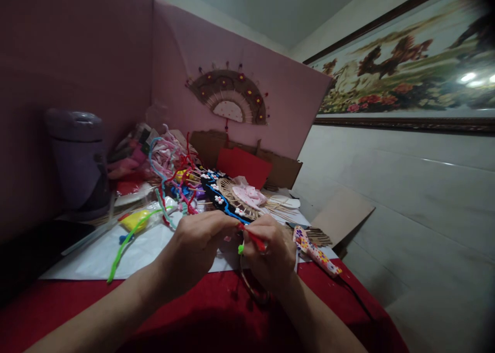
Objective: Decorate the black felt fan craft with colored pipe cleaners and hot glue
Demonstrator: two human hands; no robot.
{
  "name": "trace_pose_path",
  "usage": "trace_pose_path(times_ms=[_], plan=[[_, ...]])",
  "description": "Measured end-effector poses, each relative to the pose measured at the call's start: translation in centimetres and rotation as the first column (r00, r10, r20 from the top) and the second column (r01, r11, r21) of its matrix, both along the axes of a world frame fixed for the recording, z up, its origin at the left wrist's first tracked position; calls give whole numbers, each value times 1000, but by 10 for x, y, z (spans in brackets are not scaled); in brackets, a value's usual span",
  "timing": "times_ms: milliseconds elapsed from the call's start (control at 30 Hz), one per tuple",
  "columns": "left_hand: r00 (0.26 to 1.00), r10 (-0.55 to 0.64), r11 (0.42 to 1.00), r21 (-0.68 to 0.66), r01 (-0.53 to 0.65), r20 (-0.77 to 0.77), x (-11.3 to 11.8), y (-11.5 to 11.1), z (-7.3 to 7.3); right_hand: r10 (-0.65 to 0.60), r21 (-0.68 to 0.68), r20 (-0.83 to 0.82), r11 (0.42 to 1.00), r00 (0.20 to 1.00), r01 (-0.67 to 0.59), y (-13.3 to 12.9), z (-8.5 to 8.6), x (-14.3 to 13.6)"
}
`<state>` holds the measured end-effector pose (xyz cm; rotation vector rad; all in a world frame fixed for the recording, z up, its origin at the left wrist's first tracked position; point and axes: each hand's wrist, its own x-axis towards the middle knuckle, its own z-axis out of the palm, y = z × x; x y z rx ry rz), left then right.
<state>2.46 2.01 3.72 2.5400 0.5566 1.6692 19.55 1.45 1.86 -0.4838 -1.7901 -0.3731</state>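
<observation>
Over on the far left of the hands I see a purple flask [79, 162] standing at the edge of the red cloth's white sheet [87, 260]. Nearer to the left hand, a bright green fuzzy strip [121, 250] lies slantwise, beside a yellow packet [134, 220]. Beyond that hand, a tangle of coloured fuzzy strips [168, 157] is heaped up. The left hand [199, 242] is bent, its fingers curled together and their tips against the top end of a red strip [255, 238]; its thumb is hidden, so I can't tell if it grips. The strip sits between the 2 hands, and the right hand [270, 250] has its fingers closed on it. Just past both hands lies 1 black fan [220, 197] with white flowers and a blue line; farther beyond, another fan [247, 93] hangs on the pink panel [286, 100]. A flower-patterned tool [315, 251] lies just right of the right hand, its dark cord [358, 297] trailing off the red cloth [313, 301].
</observation>
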Motion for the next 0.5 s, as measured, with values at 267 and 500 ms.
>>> trace_pose_path(times_ms=[267,500], plan=[[994,-63,998,-31,60,-91,-1,-5,8,-34,11,-64,999,997,35,1,2,0],[997,-41,998,-57,37,-71,-1,-5,8,5,-16,-38,1000,999,-5,0,1,1]])
